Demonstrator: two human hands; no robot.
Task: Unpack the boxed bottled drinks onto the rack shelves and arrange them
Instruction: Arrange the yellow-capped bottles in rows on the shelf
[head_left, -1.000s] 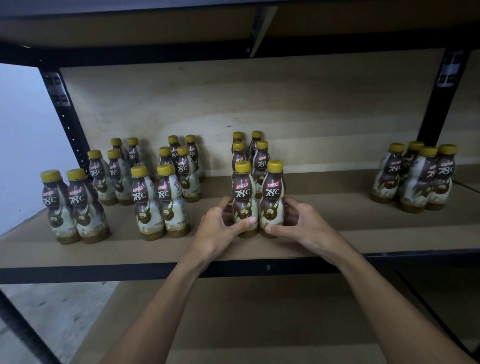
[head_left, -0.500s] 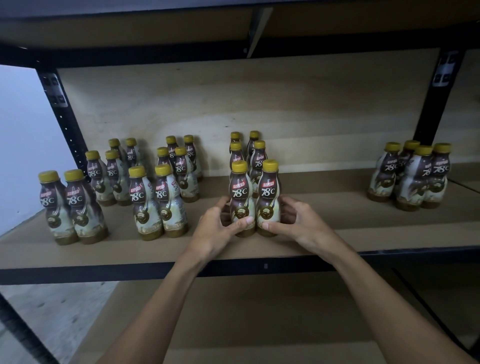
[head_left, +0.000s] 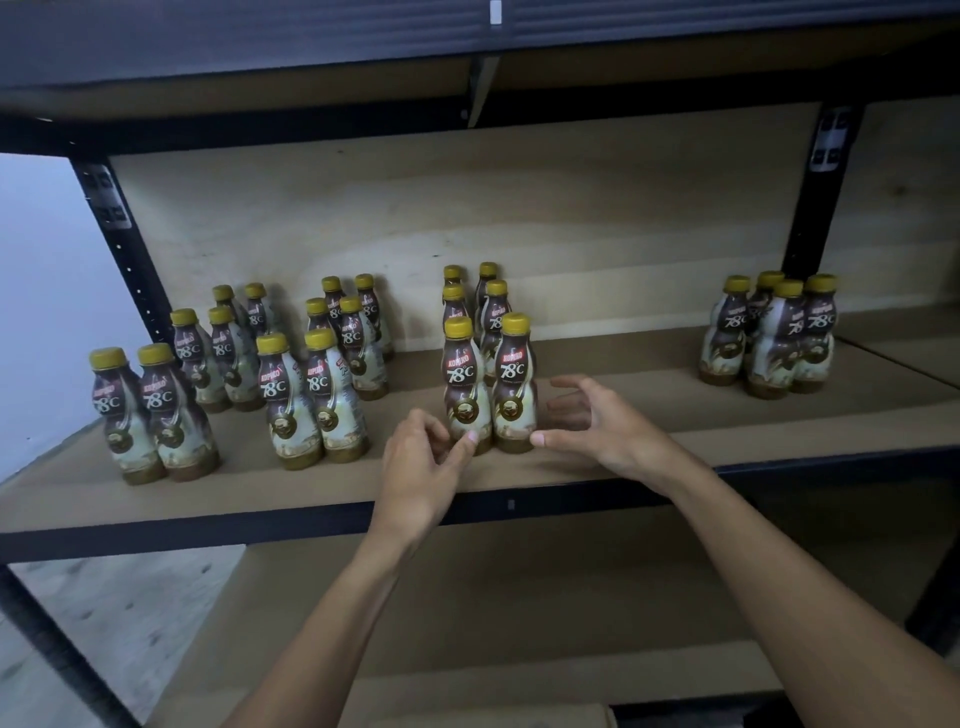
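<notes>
The middle shelf (head_left: 779, 426) of the rack carries all the bottles. Near its front edge, about midway along, stands the middle block (head_left: 485, 332), two files running back toward the rear panel. Only its left front bottle (head_left: 466, 387) and right front bottle (head_left: 514, 384) show their whole "78°C" labels. The ones behind are mostly hidden, little more than yellow caps and shoulders.

The left hand (head_left: 421, 467) is at the base of the left front bottle. Its thumb tip touches the bottle low down and its fingers (head_left: 431, 423) are loosely bent, gripping nothing. The right hand (head_left: 597, 431) is beside the right front bottle, thumb tip against the base and fingers (head_left: 569, 387) spread, apart from the bottle. Whether they touch anything behind it cannot be told.

Toward the shelf's left end stand two more blocks: the far-left block (head_left: 166, 410) by the left upright (head_left: 122, 249) and the second block (head_left: 330, 395) beside it, rear labels too dim to read. Near the right upright (head_left: 815, 208) is the right cluster (head_left: 779, 338), four caps showing and the bodies overlapping.

The upper shelf (head_left: 311, 47) is cut off at the top. The forearms cover part of the lower shelf (head_left: 519, 597).
</notes>
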